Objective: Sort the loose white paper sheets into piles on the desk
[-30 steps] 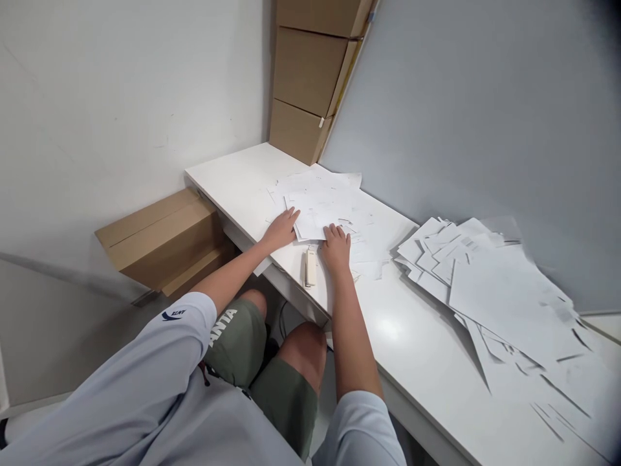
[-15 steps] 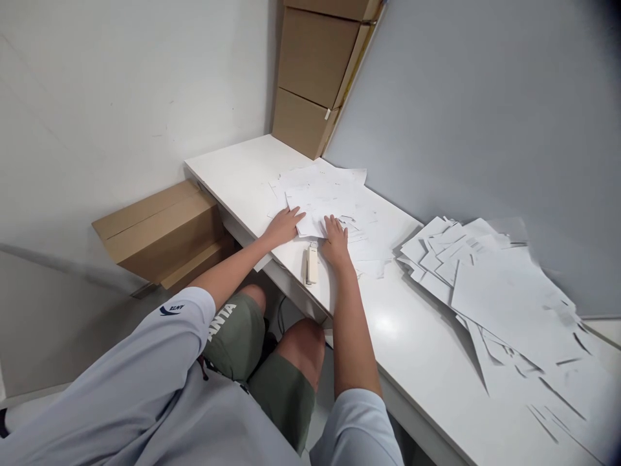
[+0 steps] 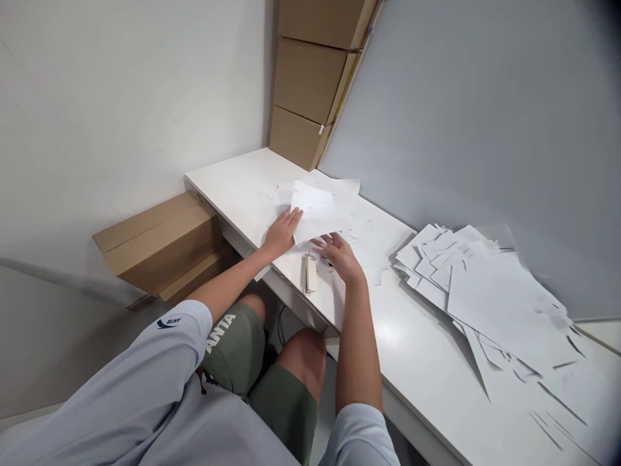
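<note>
Right hand (image 3: 342,259) lifted, curled — near paper (image 3: 316,219) | left hand (image 3: 281,234) at paper's edge

Soft, even light, apparently from above; glare on white surface (image 3: 388,333). Held sheet (image 3: 314,217) washed out. Shadow under paper pile (image 3: 499,304). Right edge blurred, upper-right corner darkened.
</note>
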A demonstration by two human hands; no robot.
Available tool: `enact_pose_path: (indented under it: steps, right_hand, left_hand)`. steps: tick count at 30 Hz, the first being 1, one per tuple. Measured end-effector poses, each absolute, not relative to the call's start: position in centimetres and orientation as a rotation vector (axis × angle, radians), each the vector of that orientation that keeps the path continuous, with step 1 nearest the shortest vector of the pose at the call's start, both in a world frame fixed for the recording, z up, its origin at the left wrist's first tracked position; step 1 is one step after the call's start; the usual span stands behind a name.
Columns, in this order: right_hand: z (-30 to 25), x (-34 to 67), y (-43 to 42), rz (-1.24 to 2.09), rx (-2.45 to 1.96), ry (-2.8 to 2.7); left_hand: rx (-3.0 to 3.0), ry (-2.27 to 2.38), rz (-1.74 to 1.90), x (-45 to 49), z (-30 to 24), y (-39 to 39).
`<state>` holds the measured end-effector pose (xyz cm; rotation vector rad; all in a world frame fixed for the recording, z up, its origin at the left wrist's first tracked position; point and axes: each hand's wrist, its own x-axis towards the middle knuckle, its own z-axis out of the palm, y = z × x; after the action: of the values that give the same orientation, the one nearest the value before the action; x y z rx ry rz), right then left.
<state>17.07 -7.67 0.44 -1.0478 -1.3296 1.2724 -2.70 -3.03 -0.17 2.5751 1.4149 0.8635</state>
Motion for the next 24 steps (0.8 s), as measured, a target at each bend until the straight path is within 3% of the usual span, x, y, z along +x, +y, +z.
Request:
enact_pose_path:
  steps: [3, 8, 12, 17, 24]
  right_hand:
    - [0.6, 16.1, -7.9, 1.389, -0.943, -1.247]
    - [0.2, 16.9, -7.2, 0.939, -1.110, -1.011]
    - [0.7, 18.7, -7.5, 0.666, -1.215, -0.964]
    - [1.5, 20.2, -8.2, 0.705, -1.231, -0.950]
    - [1.7, 21.9, -8.7, 0.868, -1.248, -1.076]
  left_hand:
    - [2.634, 1.423, 0.941, -2.5, 0.2, -3.6]
    - [2.723, 1.177, 0.865, -2.3, 0.1, -3.2]
    - [2.467, 1.284, 0.988, -2.5, -0.2, -2.4]
    - [2.316, 1.352, 1.030, -2.7, -0.4, -1.8]
    - [2.034, 1.293, 0.760, -3.0, -0.7, 0.1]
